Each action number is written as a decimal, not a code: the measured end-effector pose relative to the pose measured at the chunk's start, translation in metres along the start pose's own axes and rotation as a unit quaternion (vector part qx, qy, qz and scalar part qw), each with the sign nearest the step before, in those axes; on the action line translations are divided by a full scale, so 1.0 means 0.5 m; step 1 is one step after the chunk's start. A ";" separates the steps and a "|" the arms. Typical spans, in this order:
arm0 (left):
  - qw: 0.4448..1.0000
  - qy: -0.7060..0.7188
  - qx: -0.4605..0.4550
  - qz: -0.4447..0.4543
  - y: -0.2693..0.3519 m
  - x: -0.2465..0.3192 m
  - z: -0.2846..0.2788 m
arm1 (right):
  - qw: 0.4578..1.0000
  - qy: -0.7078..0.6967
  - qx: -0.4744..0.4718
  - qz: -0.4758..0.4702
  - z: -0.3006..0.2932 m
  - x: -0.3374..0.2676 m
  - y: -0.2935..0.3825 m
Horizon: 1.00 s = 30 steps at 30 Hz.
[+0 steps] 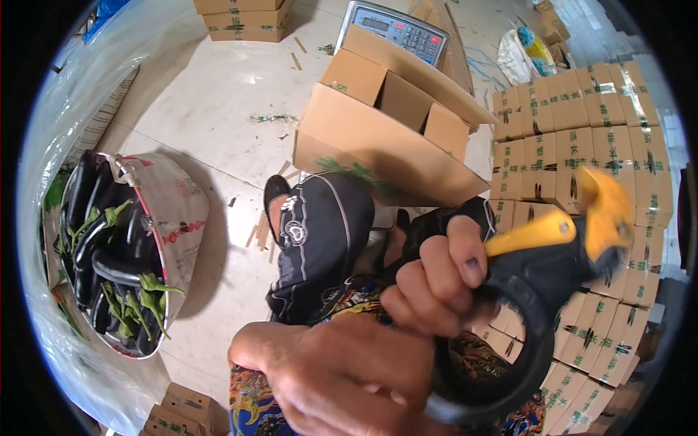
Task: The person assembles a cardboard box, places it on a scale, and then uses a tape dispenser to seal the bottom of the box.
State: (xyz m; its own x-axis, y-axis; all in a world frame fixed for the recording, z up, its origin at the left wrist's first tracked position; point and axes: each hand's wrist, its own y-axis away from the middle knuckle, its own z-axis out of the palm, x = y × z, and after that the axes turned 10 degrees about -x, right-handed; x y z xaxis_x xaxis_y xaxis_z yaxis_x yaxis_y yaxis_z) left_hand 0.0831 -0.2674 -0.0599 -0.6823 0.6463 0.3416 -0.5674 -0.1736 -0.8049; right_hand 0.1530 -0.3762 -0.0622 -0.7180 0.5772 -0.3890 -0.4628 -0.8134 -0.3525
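Note:
Before my lap I hold a black-and-yellow hand tool (523, 305), apparently a tape dispenser, with a large black ring. My right hand (436, 278) has its fingers curled around its near side, by the yellow lever. My left hand (349, 370) is lower and nearer the camera, back upward, its fingers curled against the ring's left side and partly hidden. Beyond my knees an open cardboard carton (381, 125) is tilted, flaps up, its visible inside showing bare cardboard. A digital scale (392, 32) with a keypad stands behind it.
To the left stands a white woven bag (182, 218) full of eggplants (114, 261), beside clear plastic sheeting (49, 261). Stacked printed cartons (578, 158) fill the right side. More cartons stand at the top (242, 24) and lower left (185, 406). Scraps lie on the tiled floor (185, 103).

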 end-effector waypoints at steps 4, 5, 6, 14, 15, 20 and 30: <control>1.000 0.005 0.021 0.018 -0.031 -0.024 0.014 | 0.970 -0.191 0.115 -0.091 -0.102 -0.033 0.034; 0.996 -0.055 0.063 -0.022 -0.036 -0.006 0.012 | 0.967 -0.194 0.136 -0.097 -0.133 -0.017 0.036; 0.986 -0.113 0.106 -0.063 -0.038 0.013 0.012 | 0.973 -0.181 0.124 -0.069 -0.143 -0.005 0.031; 0.981 0.115 -0.028 -0.154 0.051 0.028 -0.053 | 0.949 -0.206 0.223 -0.088 -0.123 -0.045 0.005; 0.981 0.109 -0.026 -0.156 0.058 0.031 -0.055 | 0.946 -0.222 0.218 -0.096 -0.128 -0.047 0.005; 0.955 0.111 -0.095 -0.259 0.076 0.081 -0.077 | 0.965 -0.151 0.186 -0.105 -0.173 -0.043 0.024; 0.950 -0.128 0.183 -0.217 0.243 0.202 -0.228 | 0.963 -0.096 0.224 -0.117 -0.183 -0.073 0.108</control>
State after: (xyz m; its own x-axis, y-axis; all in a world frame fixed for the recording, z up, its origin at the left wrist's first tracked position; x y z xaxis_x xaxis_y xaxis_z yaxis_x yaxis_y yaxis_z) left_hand -0.0022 -0.1385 -0.1788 -0.4114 0.5227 0.7467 -0.9110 -0.2097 -0.3551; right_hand 0.2017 -0.4345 -0.1452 -0.6296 0.7593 -0.1644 -0.7706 -0.6372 0.0079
